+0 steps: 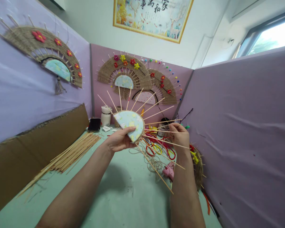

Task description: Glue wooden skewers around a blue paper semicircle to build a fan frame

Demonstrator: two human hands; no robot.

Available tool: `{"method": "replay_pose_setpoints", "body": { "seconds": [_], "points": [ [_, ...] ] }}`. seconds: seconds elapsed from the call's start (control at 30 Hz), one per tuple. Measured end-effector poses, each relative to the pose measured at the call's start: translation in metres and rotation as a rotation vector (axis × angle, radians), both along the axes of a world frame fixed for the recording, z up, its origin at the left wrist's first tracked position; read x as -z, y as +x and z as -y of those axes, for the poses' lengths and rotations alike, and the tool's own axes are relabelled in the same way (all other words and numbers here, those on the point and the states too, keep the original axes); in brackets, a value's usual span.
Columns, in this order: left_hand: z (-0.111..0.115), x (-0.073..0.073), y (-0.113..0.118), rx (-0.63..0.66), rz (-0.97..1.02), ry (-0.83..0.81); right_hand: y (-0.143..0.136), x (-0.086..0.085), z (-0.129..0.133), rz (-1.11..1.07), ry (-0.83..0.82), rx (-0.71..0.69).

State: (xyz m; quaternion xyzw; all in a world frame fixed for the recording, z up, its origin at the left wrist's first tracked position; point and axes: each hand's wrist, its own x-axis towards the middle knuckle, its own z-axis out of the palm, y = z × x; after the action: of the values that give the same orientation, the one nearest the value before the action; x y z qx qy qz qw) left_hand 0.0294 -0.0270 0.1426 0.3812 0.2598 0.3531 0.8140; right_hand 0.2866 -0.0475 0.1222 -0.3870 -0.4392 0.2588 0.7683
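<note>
My left hand [123, 139] grips a half-round fan base [130, 122] by its lower edge, thumb flat on the front. Pale blue fabric with yellow patches covers the base, and thin wooden sticks [154, 111] radiate from its curved rim. At the stick ends on the right, my right hand [179, 134] is closed in a pinch. What lies between its fingertips is too small to make out; it could be a stick or a thin strand. Beneath the fan, loops of thin twine [154, 163] lie on the table.
A bundle of loose sticks [78, 150] lies at left beside a cardboard strip [38, 155]. Scissors [156, 148], a pink glue gun [168, 171] and a white jar [106, 116] stand or lie around. Finished woven fans [124, 68] hang on the partitions.
</note>
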Motion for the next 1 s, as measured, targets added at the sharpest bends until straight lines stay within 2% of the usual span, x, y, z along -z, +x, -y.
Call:
{"method": "replay_pose_setpoints", "body": {
  "seconds": [0.13,0.33,0.5,0.77,1.0],
  "points": [
    [-0.011,0.002,-0.007,-0.072,0.038,0.036,0.007,-0.004,0.007,-0.028,0.024,-0.077],
    [-0.021,0.006,-0.012,-0.111,0.043,0.061,0.015,-0.01,0.02,-0.082,0.083,-0.167],
    [-0.022,0.008,-0.01,-0.118,-0.001,0.032,0.018,-0.011,0.021,-0.103,0.123,-0.154],
    [-0.019,0.008,-0.012,0.072,0.003,-0.035,0.021,0.006,-0.004,0.008,0.047,-0.001],
    [0.0,0.009,0.001,0.282,0.072,-0.066,0.001,0.017,-0.017,0.258,-0.027,0.235]
  ]
}}
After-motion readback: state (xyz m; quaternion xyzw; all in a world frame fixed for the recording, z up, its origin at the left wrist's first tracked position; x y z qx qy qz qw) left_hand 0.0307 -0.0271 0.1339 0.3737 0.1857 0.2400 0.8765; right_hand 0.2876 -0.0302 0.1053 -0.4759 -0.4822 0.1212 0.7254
